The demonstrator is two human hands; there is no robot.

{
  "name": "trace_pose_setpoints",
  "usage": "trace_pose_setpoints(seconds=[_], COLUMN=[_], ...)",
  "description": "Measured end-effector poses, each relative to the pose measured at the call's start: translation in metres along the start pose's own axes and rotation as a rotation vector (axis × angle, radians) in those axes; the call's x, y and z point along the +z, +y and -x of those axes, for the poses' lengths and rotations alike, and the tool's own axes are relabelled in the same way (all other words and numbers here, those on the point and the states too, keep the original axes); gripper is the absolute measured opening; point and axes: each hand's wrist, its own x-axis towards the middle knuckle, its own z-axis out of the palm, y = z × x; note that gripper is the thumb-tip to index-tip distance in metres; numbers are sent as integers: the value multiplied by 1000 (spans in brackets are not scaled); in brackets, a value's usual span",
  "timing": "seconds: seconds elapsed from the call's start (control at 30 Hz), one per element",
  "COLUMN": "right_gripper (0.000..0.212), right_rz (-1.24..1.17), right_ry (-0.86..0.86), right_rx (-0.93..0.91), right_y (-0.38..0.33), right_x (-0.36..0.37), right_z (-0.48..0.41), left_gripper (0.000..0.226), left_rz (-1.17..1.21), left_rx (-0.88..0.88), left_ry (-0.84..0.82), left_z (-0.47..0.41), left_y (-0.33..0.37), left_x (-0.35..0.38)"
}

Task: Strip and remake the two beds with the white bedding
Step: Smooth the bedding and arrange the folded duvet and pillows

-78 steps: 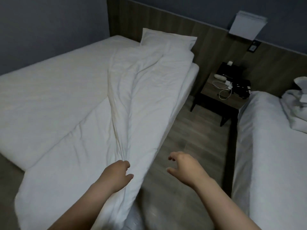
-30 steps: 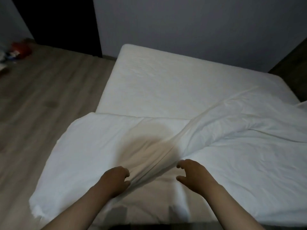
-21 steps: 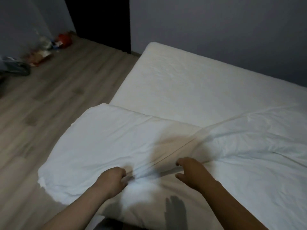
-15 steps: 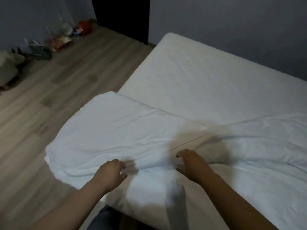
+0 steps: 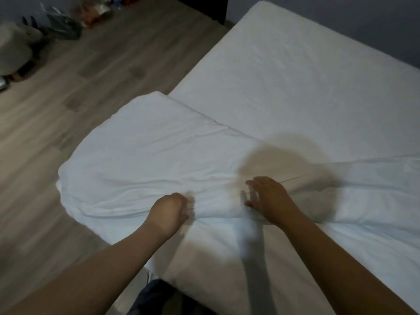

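Duvet [image 5: 147, 160]: white, crumpled, laid across the near part of the bed [image 5: 306, 76]. Its rounded left end is seen hanging past the bed's edge, over the floor [image 5: 91, 76]. A long fold is run from that end twd the right edge of the view, w/ creases gathered btwn the hands. The far part of the bed is uncovered: a white sheet, lightly wrinkled.

L hand [image 5: 169, 211]: fingers are curled down into the fabric and a bunch of duvet is gripped near its front edge. R hand [image 5: 270, 198]: set on the duvet just right of the L one, the two apart w/ a short stretch of cloth btwn them. Its fingers are bent & the thumb is stuck out to the left, but they are motion-blurred, so whether cloth is pinched or only touched cannot be told. Both forearms are bare and are reached in from the bottom of the view.

Dark clothing [image 5: 154, 296] of the person is glimpsed at the bottom, below the bed's near corner. The floor is wood-look planking, grey-brown. At top left, along the room's edge, a heap of stuff [image 5: 63, 28] is seen, too blurred to be named. A grey wall [image 5: 363, 23] is behind the bed, w/ a dark opening [image 5: 218, 7] beside the bed's far corner.
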Motion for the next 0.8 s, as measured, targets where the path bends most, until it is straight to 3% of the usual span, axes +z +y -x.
trace_pose_setpoints(seconds=[0.23,0.4,0.57,0.8], right_gripper=[68,44,30,40], right_rz=[74,75,89,-35], right_ry=[-86,-112,-56,110], right_rx=[65,52,62,-73], right_y=[33,50,57,66], right_x=[29,38,40,42], right_z=[-36,-37,-37,8], left_gripper=[18,40,21,19], left_rz=[-97,-138,-67,2], left_rx=[4,23,31,67], left_ry=[-15,4,0,39], left_z=[-37,-45,-37,-17], left_y=[3,1,5,10], left_x=[19,25,25,24])
